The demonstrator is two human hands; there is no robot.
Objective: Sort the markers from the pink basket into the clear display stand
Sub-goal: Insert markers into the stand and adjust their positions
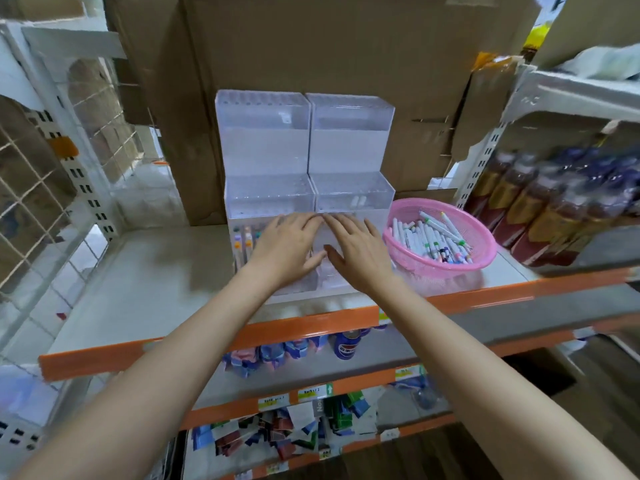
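Observation:
A clear tiered display stand (304,140) stands on the shelf, its upper tiers empty. Three markers (244,244) stand upright in the left end of its lowest tier. My left hand (289,244) and my right hand (356,251) lie flat, fingers straight, on top of the lowest tier, side by side and almost touching. Neither hand holds anything. To the right of the stand sits the pink basket (481,251), filled with several white markers (433,239) with coloured caps.
Large cardboard boxes (329,43) stand behind the stand. Dark bottles (547,202) crowd the shelf to the right of the basket. A wire grid panel (41,188) borders the left. The shelf front has an orange edge (207,337), with packets on lower shelves.

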